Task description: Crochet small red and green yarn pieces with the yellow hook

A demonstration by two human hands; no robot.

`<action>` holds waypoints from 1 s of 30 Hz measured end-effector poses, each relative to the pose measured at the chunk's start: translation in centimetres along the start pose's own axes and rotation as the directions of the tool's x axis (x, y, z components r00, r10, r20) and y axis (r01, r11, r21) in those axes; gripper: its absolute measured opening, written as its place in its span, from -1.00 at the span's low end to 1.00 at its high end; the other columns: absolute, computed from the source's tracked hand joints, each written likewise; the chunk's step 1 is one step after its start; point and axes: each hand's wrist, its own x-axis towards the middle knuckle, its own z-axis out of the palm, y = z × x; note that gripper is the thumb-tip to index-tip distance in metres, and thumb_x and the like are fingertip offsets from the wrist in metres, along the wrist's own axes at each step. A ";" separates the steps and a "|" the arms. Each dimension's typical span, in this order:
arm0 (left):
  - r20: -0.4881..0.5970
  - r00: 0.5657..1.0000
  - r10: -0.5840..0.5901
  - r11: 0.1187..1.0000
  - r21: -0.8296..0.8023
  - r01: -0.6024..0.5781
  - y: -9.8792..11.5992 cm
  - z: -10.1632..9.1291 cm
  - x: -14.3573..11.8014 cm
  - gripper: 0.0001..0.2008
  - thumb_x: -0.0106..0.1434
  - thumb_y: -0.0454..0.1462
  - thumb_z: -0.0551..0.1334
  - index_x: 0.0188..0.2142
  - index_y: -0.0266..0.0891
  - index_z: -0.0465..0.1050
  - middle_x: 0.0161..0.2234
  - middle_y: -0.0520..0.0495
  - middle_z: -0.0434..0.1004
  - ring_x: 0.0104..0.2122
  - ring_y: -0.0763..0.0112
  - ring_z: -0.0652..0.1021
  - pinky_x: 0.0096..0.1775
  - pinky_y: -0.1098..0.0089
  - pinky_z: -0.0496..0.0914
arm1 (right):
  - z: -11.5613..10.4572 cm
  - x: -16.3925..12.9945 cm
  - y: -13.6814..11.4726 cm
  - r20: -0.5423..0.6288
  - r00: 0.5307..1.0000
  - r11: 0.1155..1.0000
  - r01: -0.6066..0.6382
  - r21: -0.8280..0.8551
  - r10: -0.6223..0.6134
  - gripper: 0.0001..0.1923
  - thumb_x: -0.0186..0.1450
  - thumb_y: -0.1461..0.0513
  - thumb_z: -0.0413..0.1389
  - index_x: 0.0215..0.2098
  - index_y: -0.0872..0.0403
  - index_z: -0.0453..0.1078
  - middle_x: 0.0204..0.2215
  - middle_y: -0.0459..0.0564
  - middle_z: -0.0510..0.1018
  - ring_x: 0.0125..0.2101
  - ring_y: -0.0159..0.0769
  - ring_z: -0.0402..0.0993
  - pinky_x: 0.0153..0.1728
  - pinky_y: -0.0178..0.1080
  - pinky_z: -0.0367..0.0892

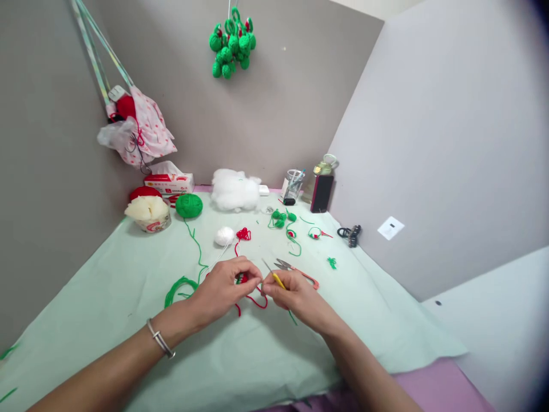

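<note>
2 hands meet over a pale green cloth (300, 355), working a small crochet piece.

The left hand (223, 289), fingers curled shut, pinches the red-and-green crochet piece (242, 279) at the cloth's middle, red yarn (257, 301) trailing beneath. The right hand (291, 292), closed, grips a yellow-handled crochet hook (274, 276), its tip pointing up and left. Scissors (295, 268) lie just behind.

My left hand (223, 286) covers most of the small red-and-green piece (241, 278) I pinch, so I can't tell its shape. The hook (274, 276) runs into my right hand (291, 294), its handle hidden. At six o'clock both forearms are cut off. The box's (169, 183) print is too small to read.
</note>
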 end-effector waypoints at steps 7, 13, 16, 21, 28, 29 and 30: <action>0.036 0.999 0.007 0.995 -0.105 -0.003 0.7 -0.2 1.3 -0.94 0.15 -0.33 0.34 -0.45 -0.18 0.55 -0.43 0.07 0.51 -0.37 0.38 0.43 -0.27 0.37 0.27 | -2.2 1.5 -1.8 0.083 0.996 0.996 -0.020 0.081 0.013 -0.53 0.12 -0.14 0.35 -0.44 0.05 0.40 -0.71 -0.35 0.03 -0.64 -0.51 -0.17 -0.56 -0.28 -0.18; 0.005 0.988 -0.157 0.908 -0.393 0.146 -2.9 0.0 2.8 -0.76 0.25 -0.08 0.36 -0.35 -0.23 0.54 -0.49 0.12 0.37 -0.60 0.55 0.30 -0.51 0.45 0.22 | -3.1 5.2 -1.2 -0.022 0.999 0.999 0.041 0.014 -0.041 -0.56 0.11 -0.13 0.33 -0.44 0.04 0.41 -0.72 -0.33 0.08 -0.64 -0.48 -0.13 -0.57 -0.29 -0.14; 0.001 0.976 -0.219 0.836 -0.514 0.189 -4.9 -0.3 2.9 -0.68 0.28 -0.04 0.38 -0.30 -0.28 0.60 -0.38 -0.01 0.51 -0.57 0.57 0.38 -0.49 0.47 0.35 | -3.3 6.6 -0.3 -0.168 0.977 0.990 0.116 -0.081 -0.129 -0.63 0.19 -0.07 0.30 -0.42 0.05 0.46 -0.63 -0.19 0.31 -0.60 -0.43 0.02 -0.55 -0.28 -0.06; 0.003 0.973 -0.231 0.755 -0.630 0.181 -5.5 -0.7 2.5 -0.71 0.30 -0.15 0.42 -0.06 -0.27 0.65 -0.13 -0.19 0.68 -0.16 0.34 0.65 0.00 0.36 0.54 | -1.7 6.1 0.5 -0.275 0.916 0.948 0.237 -0.213 -0.291 -0.69 0.23 0.02 0.31 -0.17 0.02 0.55 -0.30 -0.06 0.56 -0.46 -0.35 0.23 -0.42 -0.25 0.16; -0.039 0.981 -0.189 0.798 -0.589 0.130 -6.0 0.0 2.1 -0.52 0.21 0.02 0.48 -0.03 -0.27 0.59 -0.37 -0.06 0.67 -0.39 0.33 0.65 -0.24 0.34 0.54 | 0.9 6.2 1.6 -0.149 0.919 0.900 0.308 -0.310 -0.366 -0.76 0.22 0.18 0.27 -0.13 -0.02 0.64 -0.23 -0.03 0.65 -0.26 -0.22 0.47 -0.18 -0.19 0.31; -0.055 0.981 -0.184 0.808 -0.577 0.119 -6.2 0.1 2.1 -0.50 0.21 0.05 0.47 -0.05 -0.26 0.57 -0.41 -0.04 0.66 -0.41 0.32 0.64 -0.26 0.34 0.53 | 1.0 6.4 1.8 -0.153 0.919 0.901 0.305 -0.307 -0.363 -0.78 0.25 0.16 0.24 -0.15 0.00 0.63 -0.25 -0.03 0.66 -0.26 -0.22 0.48 -0.17 -0.19 0.32; -0.070 0.981 -0.179 0.818 -0.565 0.109 -6.3 0.3 2.1 -0.49 0.21 0.07 0.46 -0.06 -0.25 0.55 -0.43 -0.03 0.65 -0.42 0.31 0.64 -0.26 0.33 0.52 | 0.9 6.6 1.9 -0.158 0.920 0.904 0.301 -0.303 -0.359 -0.80 0.28 0.14 0.22 -0.18 0.02 0.62 -0.27 -0.03 0.66 -0.27 -0.22 0.49 -0.18 -0.19 0.32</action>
